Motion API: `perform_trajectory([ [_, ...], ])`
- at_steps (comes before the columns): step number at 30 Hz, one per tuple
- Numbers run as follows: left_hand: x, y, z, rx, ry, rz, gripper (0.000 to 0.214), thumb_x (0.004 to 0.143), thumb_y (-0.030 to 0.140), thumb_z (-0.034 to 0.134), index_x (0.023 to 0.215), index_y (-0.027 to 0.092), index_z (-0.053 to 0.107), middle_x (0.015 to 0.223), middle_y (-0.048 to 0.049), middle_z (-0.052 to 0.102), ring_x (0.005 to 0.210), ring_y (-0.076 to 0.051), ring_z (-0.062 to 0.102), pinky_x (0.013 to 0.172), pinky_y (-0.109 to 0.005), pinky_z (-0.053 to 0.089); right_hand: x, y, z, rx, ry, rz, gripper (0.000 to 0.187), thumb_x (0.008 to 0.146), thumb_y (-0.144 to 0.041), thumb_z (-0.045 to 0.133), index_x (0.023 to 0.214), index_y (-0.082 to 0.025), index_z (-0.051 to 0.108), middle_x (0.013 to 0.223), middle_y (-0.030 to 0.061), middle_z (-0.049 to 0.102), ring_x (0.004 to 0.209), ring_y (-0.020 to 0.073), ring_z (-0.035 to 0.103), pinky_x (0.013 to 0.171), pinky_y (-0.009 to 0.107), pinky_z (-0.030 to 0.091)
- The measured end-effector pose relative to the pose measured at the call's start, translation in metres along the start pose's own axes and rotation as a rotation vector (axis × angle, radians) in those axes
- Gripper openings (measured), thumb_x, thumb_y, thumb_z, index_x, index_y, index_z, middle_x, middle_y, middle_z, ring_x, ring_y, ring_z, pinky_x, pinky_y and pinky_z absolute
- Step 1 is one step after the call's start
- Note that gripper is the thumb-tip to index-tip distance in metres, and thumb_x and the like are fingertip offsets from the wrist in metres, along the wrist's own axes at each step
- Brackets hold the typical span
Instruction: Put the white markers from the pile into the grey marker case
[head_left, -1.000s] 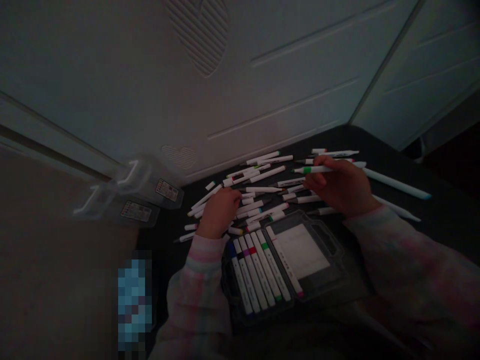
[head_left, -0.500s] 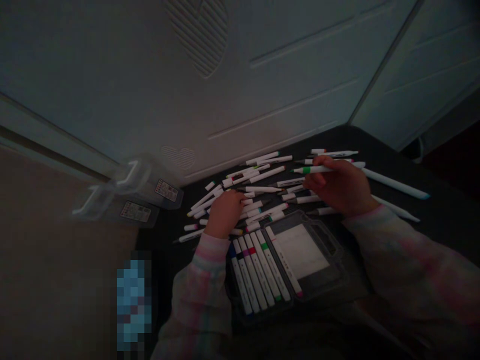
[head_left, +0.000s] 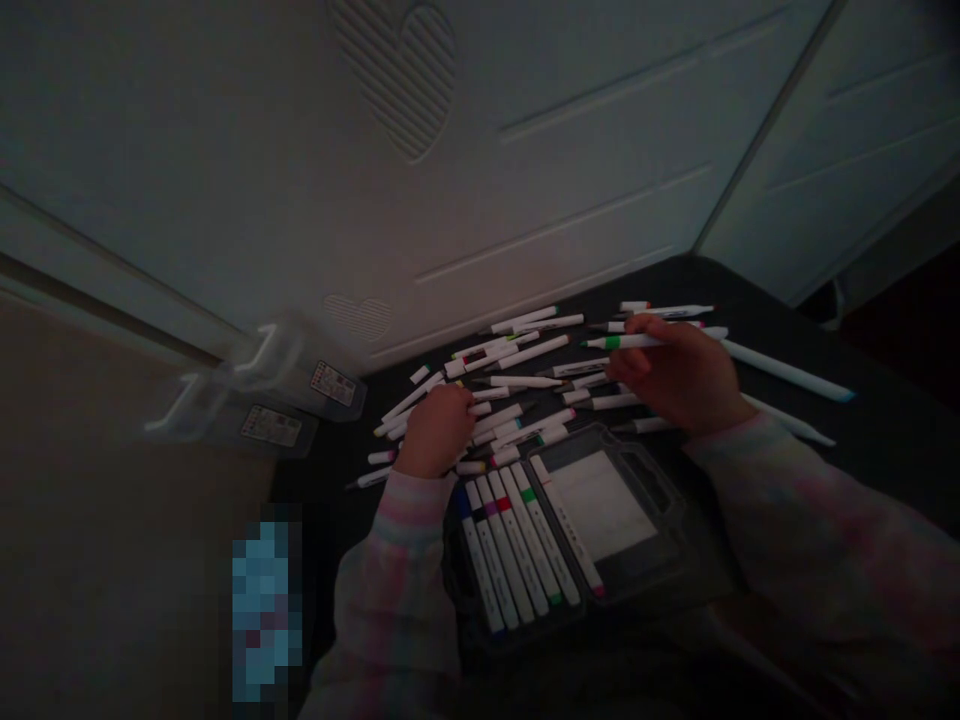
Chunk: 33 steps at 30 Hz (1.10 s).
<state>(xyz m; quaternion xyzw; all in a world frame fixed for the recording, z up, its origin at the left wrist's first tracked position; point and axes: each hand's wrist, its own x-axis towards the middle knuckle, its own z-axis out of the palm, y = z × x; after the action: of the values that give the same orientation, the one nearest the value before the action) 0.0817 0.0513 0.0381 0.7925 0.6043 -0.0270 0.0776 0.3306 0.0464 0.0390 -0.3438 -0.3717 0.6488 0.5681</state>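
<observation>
My right hand is closed around a white marker with a green band, raised above the pile. Its bare tip points left. Over the left part of the loose white markers, my left hand reaches down with curled fingers. A short white piece shows by its fingertips, but whether they grip it is hidden. In front of the hands lies an open clear marker case. Several markers stand side by side in its left half, and one with a pink end lies along the hinge.
Two clear plastic boxes with labels stand at the table's left edge. Behind the dark table rises a pale panel with heart reliefs. Loose caps, such as one with a green end, lie among the markers.
My left hand has shifted slightly left and down toward me over the pile. My right hand still holds the green-banded marker in nearly the same place.
</observation>
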Motion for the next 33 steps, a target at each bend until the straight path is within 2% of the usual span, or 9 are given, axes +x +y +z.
perform_trajectory([
  [4, -0.002, -0.003, -0.008, -0.114, 0.082, 0.032, 0.014, 0.074, 0.021, 0.051, 0.084, 0.016, 0.060, 0.089, -0.0068, 0.061, 0.086, -0.018, 0.054, 0.080, -0.030, 0.042, 0.000, 0.001, -0.001, -0.026, 0.010, 0.003, 0.014, 0.075, -0.032, 0.046, 0.065, -0.025, 0.052, 0.048, -0.0027, 0.033, 0.046, 0.0109, 0.034, 0.050, 0.029, 0.030],
  [8, -0.010, -0.003, -0.021, -0.318, 0.139, 0.045, 0.020, 0.076, 0.032, 0.051, 0.088, 0.017, 0.058, 0.086, -0.0025, 0.061, 0.073, -0.013, 0.054, 0.068, -0.025, 0.043, 0.000, 0.001, -0.001, -0.010, 0.009, 0.005, 0.013, 0.075, -0.032, 0.047, 0.066, -0.025, 0.052, 0.048, -0.0029, 0.033, 0.047, 0.0111, 0.035, 0.051, 0.029, 0.031],
  [11, -0.018, 0.002, -0.030, -0.746, 0.132, 0.053, 0.021, 0.072, 0.034, 0.056, 0.085, 0.017, 0.057, 0.080, -0.0006, 0.061, 0.070, -0.012, 0.054, 0.066, -0.025, 0.042, 0.001, 0.001, -0.001, 0.017, 0.011, 0.022, 0.012, 0.074, -0.030, 0.046, 0.066, -0.024, 0.052, 0.048, -0.0029, 0.034, 0.047, 0.0108, 0.035, 0.050, 0.028, 0.030],
  [15, -0.024, 0.012, -0.036, -1.350, 0.095, 0.044, 0.019, 0.066, 0.023, 0.059, 0.084, 0.016, 0.057, 0.078, 0.0003, 0.058, 0.069, -0.010, 0.052, 0.064, -0.023, 0.041, 0.001, 0.002, -0.002, 0.083, 0.009, 0.043, 0.011, 0.073, -0.028, 0.047, 0.065, -0.022, 0.053, 0.046, -0.0027, 0.036, 0.047, 0.0104, 0.034, 0.050, 0.027, 0.029],
  [19, -0.025, 0.022, -0.041, -1.738, 0.083, 0.122, 0.021, 0.062, 0.023, 0.055, 0.081, 0.015, 0.057, 0.062, 0.0021, 0.045, 0.055, -0.007, 0.040, 0.051, -0.021, 0.034, 0.001, 0.002, -0.002, 0.103, -0.012, 0.040, 0.011, 0.072, -0.028, 0.048, 0.065, -0.022, 0.053, 0.046, -0.0028, 0.037, 0.047, 0.0102, 0.035, 0.050, 0.026, 0.029],
  [21, -0.027, 0.025, -0.046, -1.821, 0.060, 0.128, 0.023, 0.063, 0.026, 0.051, 0.083, 0.016, 0.056, 0.059, 0.0023, 0.039, 0.052, -0.008, 0.035, 0.048, -0.022, 0.031, 0.001, 0.003, -0.002, 0.098, -0.006, 0.042, 0.010, 0.073, -0.029, 0.048, 0.066, -0.022, 0.052, 0.046, -0.0030, 0.037, 0.046, 0.0103, 0.035, 0.050, 0.027, 0.030],
  [25, -0.031, 0.027, -0.054, -1.886, 0.057, 0.026, 0.017, 0.070, 0.027, 0.039, 0.081, 0.020, 0.051, 0.065, 0.0004, 0.037, 0.054, -0.009, 0.032, 0.049, -0.023, 0.029, 0.001, 0.002, -0.002, 0.106, 0.010, 0.046, 0.009, 0.072, -0.028, 0.048, 0.068, -0.023, 0.053, 0.047, -0.0028, 0.037, 0.047, 0.0107, 0.035, 0.050, 0.027, 0.030],
  [29, -0.030, 0.025, -0.056, -1.798, 0.139, -0.062, 0.016, 0.073, 0.029, 0.032, 0.074, 0.020, 0.045, 0.070, -0.0014, 0.041, 0.055, -0.010, 0.031, 0.051, -0.024, 0.031, 0.000, 0.002, -0.002, 0.093, 0.029, 0.048, 0.008, 0.072, -0.028, 0.049, 0.067, -0.023, 0.053, 0.047, -0.0023, 0.036, 0.047, 0.0114, 0.035, 0.049, 0.028, 0.031],
  [33, -0.027, 0.022, -0.054, -1.819, 0.207, -0.080, 0.013, 0.073, 0.027, 0.031, 0.069, 0.019, 0.041, 0.071, -0.0015, 0.043, 0.055, -0.009, 0.033, 0.054, -0.024, 0.034, 0.001, 0.002, -0.001, 0.079, 0.022, 0.047, 0.007, 0.071, -0.029, 0.050, 0.068, -0.024, 0.053, 0.047, -0.0025, 0.036, 0.047, 0.0115, 0.035, 0.049, 0.028, 0.031],
])
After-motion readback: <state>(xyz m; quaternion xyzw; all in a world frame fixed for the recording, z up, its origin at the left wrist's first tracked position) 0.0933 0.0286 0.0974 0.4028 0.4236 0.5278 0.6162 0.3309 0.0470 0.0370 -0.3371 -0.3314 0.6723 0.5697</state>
